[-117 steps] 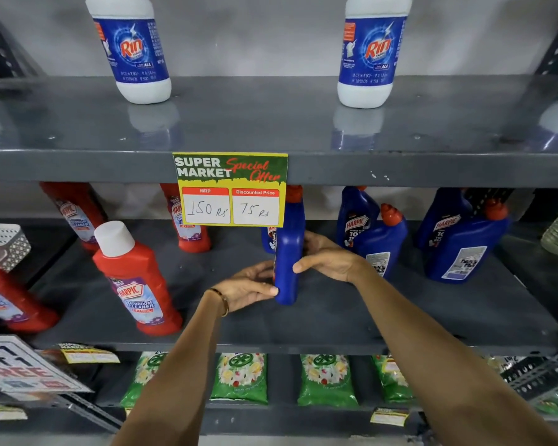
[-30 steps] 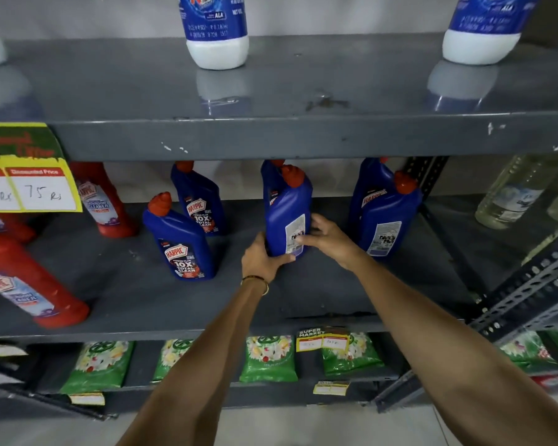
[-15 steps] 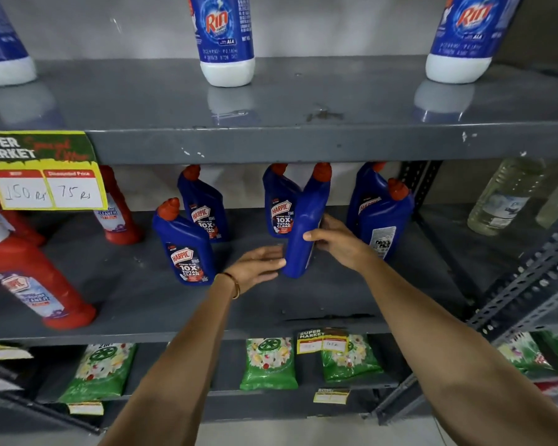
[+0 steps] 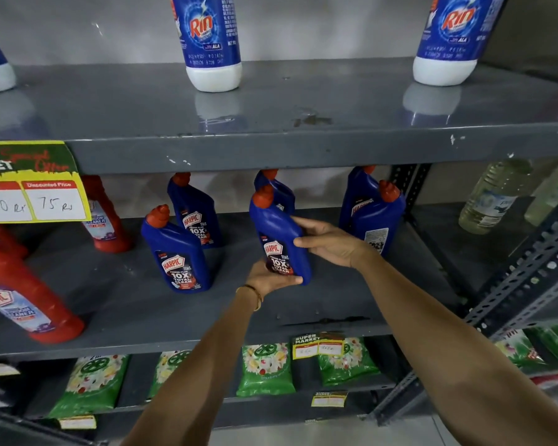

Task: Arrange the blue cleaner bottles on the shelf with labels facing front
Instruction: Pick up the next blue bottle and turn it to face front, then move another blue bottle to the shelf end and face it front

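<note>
Several blue cleaner bottles with red caps stand on the grey middle shelf (image 4: pixel 110 304). Both hands hold the middle front bottle (image 4: pixel 276 226), its label facing front. My left hand (image 4: pixel 268 280) grips its base and my right hand (image 4: pixel 331 241) wraps its right side. To the left, a front bottle (image 4: pixel 174 249) and a rear bottle (image 4: pixel 195 210) show their front labels. Behind the held bottle another blue bottle (image 4: pixel 279 189) is partly hidden. At the right, a front bottle (image 4: pixel 379 220) shows its back label, with one more (image 4: pixel 356 194) behind it.
Red cleaner bottles (image 4: pixel 26 300) stand at the left of the same shelf, under a yellow price sign (image 4: pixel 29 185). White-and-blue bottles (image 4: pixel 211 43) stand on the upper shelf. Green pouches (image 4: pixel 264 368) fill the shelf below. A slotted metal upright (image 4: pixel 529 262) and clear bottles (image 4: pixel 493 194) are at the right.
The held bottle has turned from edge-on to label facing front. My left hand has closed on its base, where it was open beside it half a second ago.
</note>
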Available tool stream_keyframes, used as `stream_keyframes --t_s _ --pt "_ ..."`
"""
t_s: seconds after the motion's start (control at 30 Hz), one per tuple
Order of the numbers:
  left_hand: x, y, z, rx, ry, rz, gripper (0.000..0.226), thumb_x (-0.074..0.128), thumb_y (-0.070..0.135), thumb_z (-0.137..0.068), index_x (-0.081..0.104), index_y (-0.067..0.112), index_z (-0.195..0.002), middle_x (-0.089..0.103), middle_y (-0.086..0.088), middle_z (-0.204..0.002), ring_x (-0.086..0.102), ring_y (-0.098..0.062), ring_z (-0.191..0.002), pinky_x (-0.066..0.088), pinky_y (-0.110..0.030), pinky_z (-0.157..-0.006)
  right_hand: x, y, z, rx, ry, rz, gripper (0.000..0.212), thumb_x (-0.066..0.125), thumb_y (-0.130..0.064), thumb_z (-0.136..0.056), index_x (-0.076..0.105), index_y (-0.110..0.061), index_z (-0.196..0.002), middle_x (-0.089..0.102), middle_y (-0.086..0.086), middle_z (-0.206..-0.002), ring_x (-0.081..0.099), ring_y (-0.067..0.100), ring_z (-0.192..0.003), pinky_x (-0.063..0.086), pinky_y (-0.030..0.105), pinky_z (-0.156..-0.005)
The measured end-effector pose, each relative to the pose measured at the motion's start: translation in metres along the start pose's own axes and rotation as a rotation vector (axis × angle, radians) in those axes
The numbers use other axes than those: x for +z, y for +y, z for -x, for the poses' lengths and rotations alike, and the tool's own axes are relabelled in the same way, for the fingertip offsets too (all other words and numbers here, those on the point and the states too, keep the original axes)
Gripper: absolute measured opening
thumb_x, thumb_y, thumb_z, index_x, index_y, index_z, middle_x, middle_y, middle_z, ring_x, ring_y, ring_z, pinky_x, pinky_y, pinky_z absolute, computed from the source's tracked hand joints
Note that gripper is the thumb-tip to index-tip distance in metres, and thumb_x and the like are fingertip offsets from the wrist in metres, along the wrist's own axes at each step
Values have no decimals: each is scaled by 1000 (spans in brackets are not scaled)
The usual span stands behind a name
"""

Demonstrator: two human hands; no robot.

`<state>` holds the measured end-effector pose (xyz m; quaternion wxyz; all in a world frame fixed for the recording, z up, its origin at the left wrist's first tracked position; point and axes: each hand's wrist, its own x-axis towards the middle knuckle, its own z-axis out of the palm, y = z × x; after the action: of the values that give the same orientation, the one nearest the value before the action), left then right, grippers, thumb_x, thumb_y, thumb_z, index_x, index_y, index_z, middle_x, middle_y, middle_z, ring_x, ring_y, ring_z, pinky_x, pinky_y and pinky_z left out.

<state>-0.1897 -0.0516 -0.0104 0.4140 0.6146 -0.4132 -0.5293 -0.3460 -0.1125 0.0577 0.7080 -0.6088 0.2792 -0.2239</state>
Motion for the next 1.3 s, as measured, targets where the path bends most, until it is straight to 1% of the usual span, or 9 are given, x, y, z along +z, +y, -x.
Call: stream_keyframes --t_s 0.1,0.2,0.3,0.47,0.77,0.87,1.07,1.2,1.3 --pt "4 -5 -1 -6 266 -26 78 90 13 -50 54 5 -119 65 -13 -119 62 -28 -108 52 -41 -94 -2 3 -3 -15 108 17 56 58 -1 -84 42 -18 -136 59 0 -125 57 11 -115 53 24 -89" --pt "3 -5 -3 1 391 -157 88 91 20 -47 49 6 -123 58 -13 -126 56 -30 -114 50 -43 -95 -4 7 -4 -15 174 3 55 55 0 -86 40 -15 -137 60 -2 -120 60 5 -106 56 20 -80" --pt "4 -3 -5 -21 408 -241 91 90 18 -50 45 5 -127 52 -15 -132 52 -33 -118 48 -47 -98 -5 12 -5 -8 201 1 54 51 1 -88 37 -14 -138 55 2 -126 58 8 -109 54 22 -82" --pt "6 -6 -8 -10 390 -378 74 87 22 -57 49 6 -119 58 -17 -125 55 -34 -114 49 -44 -93 -8 17 -4 3 238 -17 53 49 2 -89 36 -12 -139 48 11 -139 52 16 -117 51 23 -84" --pt "10 -9 -5 -55 400 -395 71 84 27 -61 51 4 -120 56 -18 -126 56 -33 -113 49 -44 -93 2 17 -4 21 259 62 51 52 0 -88 40 -13 -136 52 9 -136 50 18 -122 43 31 -99" --pt "10 -10 -2 -74 427 -371 64 80 27 -67 52 1 -118 55 -19 -126 56 -34 -112 49 -43 -91 6 22 0 26 379 65 53 57 -3 -86 41 -12 -136 53 9 -135 52 15 -117 46 23 -90" --pt "30 -18 13 -187 468 -123 65 80 24 -68 48 -3 -117 55 -21 -128 54 -33 -117 46 -40 -98 0 51 26 97 760 72 41 65 -12 -82 56 -9 -122 59 13 -128 53 22 -120 40 34 -106" --pt "57 -18 19 -155 386 -111 65 79 25 -69 50 -2 -120 59 -20 -126 55 -34 -116 47 -42 -98 -13 67 56 139 1004 32 33 66 -9 -81 62 -7 -114 62 15 -121 56 25 -112 44 35 -102" --pt "76 -12 16 -109 342 -180 61 78 26 -71 49 -3 -116 56 -21 -126 53 -34 -116 46 -40 -98 -30 68 78 140 1090 27 25 63 -7 -82 65 -5 -106 63 19 -119 57 22 -97 47 31 -88"
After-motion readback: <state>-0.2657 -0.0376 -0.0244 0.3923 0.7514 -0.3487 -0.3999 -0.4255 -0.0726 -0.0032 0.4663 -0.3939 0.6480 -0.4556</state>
